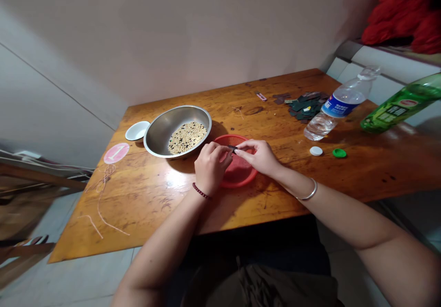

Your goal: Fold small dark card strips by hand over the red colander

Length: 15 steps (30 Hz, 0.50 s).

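My left hand (pixel 211 165) and my right hand (pixel 262 158) meet over a red plastic basket (pixel 241 176), their fingers pinched together. Between the fingertips is a small dark piece (pixel 232 148), too small to name more exactly; both hands grip it. Just behind and left of my left hand sits a wide steel bowl (pixel 156 132), holding pale beans (pixel 188 137) mixed with some black and a few green ones. Part of the basket is hidden by my hands.
Left of the bowl are a small white bowl (pixel 137 131), a pink round tag (pixel 116 153) and loose string (pixel 99 201). At right lie dark flat scraps (pixel 306 103), a pink cutter (pixel 261 96), a clear bottle (pixel 322 125), a green bottle (pixel 386 114) and two caps (pixel 316 151).
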Each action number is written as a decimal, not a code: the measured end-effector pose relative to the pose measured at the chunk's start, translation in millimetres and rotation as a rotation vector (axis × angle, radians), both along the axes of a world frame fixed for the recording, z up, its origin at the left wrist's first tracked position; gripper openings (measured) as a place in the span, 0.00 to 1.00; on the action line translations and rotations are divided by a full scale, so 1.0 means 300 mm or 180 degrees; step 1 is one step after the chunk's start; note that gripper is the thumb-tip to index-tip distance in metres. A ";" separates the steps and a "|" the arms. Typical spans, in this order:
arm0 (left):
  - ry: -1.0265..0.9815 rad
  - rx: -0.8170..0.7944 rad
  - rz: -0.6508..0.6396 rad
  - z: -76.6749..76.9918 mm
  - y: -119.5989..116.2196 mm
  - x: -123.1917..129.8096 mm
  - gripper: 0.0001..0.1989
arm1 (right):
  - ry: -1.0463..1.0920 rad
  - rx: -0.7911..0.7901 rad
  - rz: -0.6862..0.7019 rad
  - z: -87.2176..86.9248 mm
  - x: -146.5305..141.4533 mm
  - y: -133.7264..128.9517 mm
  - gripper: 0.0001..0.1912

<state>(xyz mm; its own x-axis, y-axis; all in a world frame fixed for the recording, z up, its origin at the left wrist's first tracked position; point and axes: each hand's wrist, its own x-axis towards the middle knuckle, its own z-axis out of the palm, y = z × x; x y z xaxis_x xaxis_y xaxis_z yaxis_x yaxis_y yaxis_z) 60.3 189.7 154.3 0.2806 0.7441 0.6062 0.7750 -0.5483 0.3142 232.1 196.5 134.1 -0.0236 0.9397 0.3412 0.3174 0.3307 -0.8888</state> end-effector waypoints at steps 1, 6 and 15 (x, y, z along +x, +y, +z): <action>0.0015 -0.0025 -0.0002 -0.001 -0.001 0.001 0.05 | -0.0011 0.0005 -0.0041 -0.001 0.000 0.000 0.06; -0.0072 -0.0031 0.0126 -0.001 0.004 -0.003 0.03 | 0.0087 -0.0054 -0.0045 0.001 -0.002 -0.001 0.07; -0.0035 -0.0086 0.0204 0.006 -0.005 0.002 0.03 | 0.0741 -0.0516 0.0172 -0.008 -0.009 0.008 0.10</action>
